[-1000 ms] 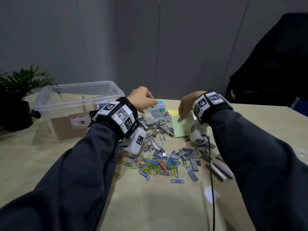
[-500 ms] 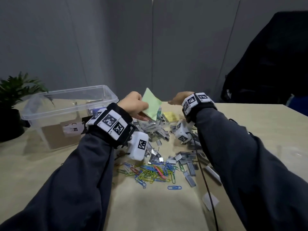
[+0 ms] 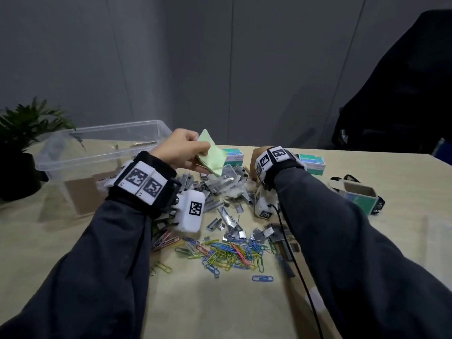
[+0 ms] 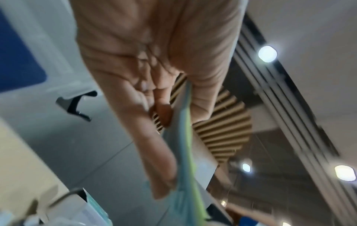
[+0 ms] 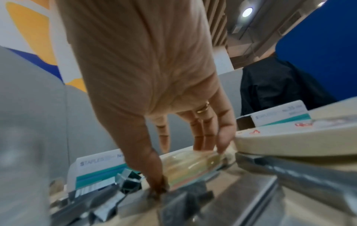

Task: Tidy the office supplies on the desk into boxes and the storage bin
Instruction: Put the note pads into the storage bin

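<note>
Clear plastic storage bin (image 3: pixel 102 145) sits at frame left; left hand (image 3: pixel 179 149) pinches green sticky notes (image 3: pixel 211 155) at centre, which may slip; right hand (image 5: pixel 164 94), fingers spread, reaches a wrapped pad (image 5: pixel 195 162) and could scatter staples (image 3: pixel 220 184)
</note>
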Available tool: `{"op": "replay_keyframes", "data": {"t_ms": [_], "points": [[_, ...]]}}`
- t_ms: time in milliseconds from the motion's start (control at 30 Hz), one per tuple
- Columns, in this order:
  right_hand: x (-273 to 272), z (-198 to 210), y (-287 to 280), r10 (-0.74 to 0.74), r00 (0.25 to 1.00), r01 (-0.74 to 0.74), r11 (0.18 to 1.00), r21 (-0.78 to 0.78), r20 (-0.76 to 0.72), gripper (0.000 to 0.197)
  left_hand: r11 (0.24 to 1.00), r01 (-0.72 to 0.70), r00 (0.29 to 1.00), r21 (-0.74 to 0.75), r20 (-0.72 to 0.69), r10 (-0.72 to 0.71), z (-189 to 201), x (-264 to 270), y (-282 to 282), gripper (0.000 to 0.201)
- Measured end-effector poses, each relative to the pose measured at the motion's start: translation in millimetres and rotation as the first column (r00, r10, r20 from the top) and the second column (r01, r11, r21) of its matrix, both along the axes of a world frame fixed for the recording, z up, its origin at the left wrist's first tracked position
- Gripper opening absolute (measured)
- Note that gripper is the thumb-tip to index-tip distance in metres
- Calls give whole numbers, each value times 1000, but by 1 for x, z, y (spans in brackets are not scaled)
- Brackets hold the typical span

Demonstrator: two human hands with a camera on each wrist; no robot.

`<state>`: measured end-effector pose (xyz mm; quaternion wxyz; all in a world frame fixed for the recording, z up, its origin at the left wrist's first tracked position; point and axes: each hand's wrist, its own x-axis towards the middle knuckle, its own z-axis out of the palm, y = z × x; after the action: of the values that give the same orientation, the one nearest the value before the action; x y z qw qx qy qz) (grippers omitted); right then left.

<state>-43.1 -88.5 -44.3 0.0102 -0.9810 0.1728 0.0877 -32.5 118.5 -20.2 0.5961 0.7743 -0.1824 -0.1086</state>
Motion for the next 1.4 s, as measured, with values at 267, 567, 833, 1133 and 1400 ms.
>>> {"op": "replay_keyframes", "data": {"t_ms": [267, 567, 833, 1133, 1400], "points": [[-4, -3, -26, -19, 994, 14, 999, 44, 110, 34, 956, 19, 998, -292, -52, -36, 0, -2, 24, 20], [12, 53, -5, -259, 871, -279, 437, 855, 417, 25, 928, -1, 996, -373, 81, 33, 4, 4, 35, 38], [5, 62, 40, -61, 786, -581, 265, 769, 615, 19, 903, -224, 923, -367, 219, 318, 4, 6, 36, 30], [10, 63, 82, 28, 502, -768, 474, 430, 864, 39, 859, -168, 978, -483, 25, 206, 23, 3, 70, 22], [27, 71, 129, -68, 411, -817, 415, 400, 909, 19, 860, -53, 998, -507, -1, 61, 36, 2, 112, 26]]}}
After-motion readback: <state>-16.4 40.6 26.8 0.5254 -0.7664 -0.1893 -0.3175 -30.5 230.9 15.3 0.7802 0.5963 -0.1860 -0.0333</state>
